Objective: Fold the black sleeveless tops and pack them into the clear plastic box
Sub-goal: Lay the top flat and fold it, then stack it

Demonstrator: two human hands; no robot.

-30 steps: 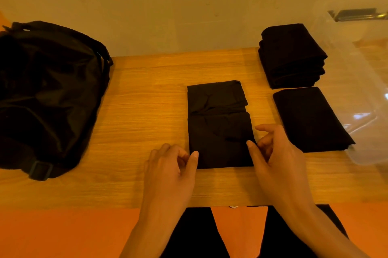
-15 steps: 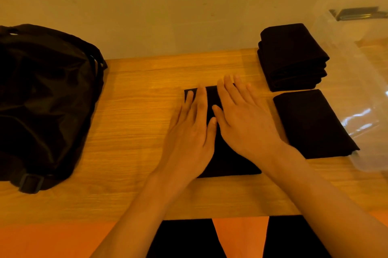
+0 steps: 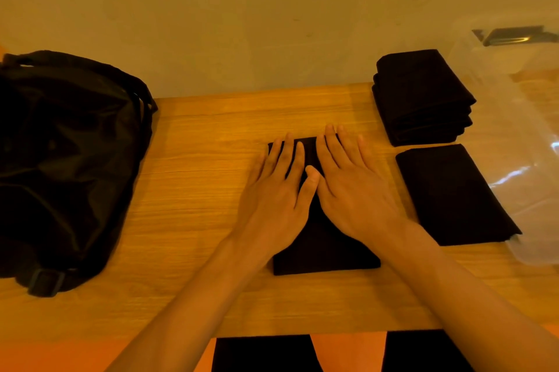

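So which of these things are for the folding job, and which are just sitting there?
For the job: the top being pressed flat, left hand, right hand, stack of folded tops, single folded top, clear plastic box.

Just lying about: black bag, dark metal piece by the box, too unclear to name.

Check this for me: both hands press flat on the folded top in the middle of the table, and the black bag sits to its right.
Wrong side. The head view shows the black bag to the left of the folded top. The left hand and right hand do press flat on it.
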